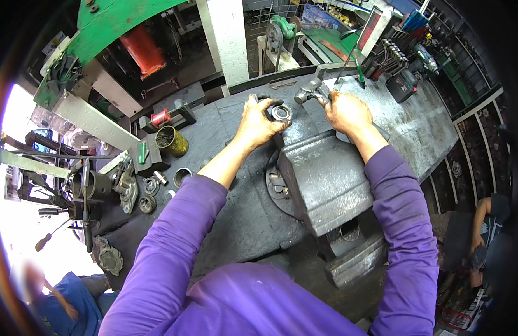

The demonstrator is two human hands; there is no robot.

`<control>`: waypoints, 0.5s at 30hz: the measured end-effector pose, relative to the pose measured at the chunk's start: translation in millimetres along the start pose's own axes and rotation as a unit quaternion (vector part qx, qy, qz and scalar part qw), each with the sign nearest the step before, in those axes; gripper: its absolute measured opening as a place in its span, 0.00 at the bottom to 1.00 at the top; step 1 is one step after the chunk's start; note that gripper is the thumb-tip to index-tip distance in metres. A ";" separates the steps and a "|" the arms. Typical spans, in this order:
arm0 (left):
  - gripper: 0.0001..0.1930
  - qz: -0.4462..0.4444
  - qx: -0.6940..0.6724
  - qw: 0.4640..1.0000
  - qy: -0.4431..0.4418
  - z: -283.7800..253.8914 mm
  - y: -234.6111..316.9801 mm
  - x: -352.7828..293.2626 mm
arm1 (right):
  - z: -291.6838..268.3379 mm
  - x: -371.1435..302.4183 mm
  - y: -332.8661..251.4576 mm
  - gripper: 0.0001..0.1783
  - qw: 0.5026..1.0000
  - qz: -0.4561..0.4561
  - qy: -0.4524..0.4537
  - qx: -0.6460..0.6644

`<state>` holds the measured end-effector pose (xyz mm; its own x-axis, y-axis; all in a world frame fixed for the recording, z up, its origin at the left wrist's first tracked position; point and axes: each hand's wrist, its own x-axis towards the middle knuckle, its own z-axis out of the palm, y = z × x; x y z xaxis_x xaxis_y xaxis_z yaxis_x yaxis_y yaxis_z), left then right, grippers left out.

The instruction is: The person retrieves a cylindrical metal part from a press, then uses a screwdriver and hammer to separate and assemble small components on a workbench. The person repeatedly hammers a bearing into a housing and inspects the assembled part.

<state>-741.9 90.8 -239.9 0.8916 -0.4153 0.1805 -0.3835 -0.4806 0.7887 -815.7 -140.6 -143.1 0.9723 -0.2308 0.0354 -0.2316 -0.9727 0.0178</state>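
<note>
My left hand is closed round a small ringed metal bearing, thumb on the near side and fingers on the far side. It holds the bearing at the far end of a big dark bench vise; whether the bearing touches the vise's metal I cannot tell. Just to the right, my right hand grips a hammer close to its head. The head points left toward the bearing, a short gap apart from it. Much of the hammer's handle is hidden by my fingers.
Left on the dark workbench are a grimy yellow can, a red spool, a gear and a metal bracket. A black battery pack stands at the right. Other people are at lower left and right.
</note>
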 end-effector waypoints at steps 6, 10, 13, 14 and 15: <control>0.51 0.002 -0.028 0.999 -0.045 16.0 -28.2 9.9 | 0.0 4.4 4.3 0.27 0.998 0.016 -0.054 0.029; 0.63 -0.017 -0.099 0.995 -0.027 17.7 -27.4 -8.9 | 4.0 7.6 7.4 0.28 0.996 0.039 -0.056 0.051; 0.49 -0.018 -0.123 0.991 0.046 28.5 -18.2 -20.0 | 7.5 11.3 10.2 0.28 0.992 0.066 -0.066 0.085; 0.46 -0.017 -0.120 0.990 0.065 33.2 -16.2 -21.1 | 9.2 11.8 11.1 0.28 0.992 0.069 -0.048 0.093; 0.44 -0.016 -0.115 0.990 0.086 37.5 -15.2 -21.9 | 10.1 12.3 12.6 0.29 0.991 0.070 -0.044 0.104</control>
<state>-764.6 78.2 -277.9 0.9375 -0.2565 0.2352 -0.3075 -0.2941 0.9050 -806.3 -156.0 -152.5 0.9320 -0.3569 -0.0635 -0.3624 -0.9130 -0.1875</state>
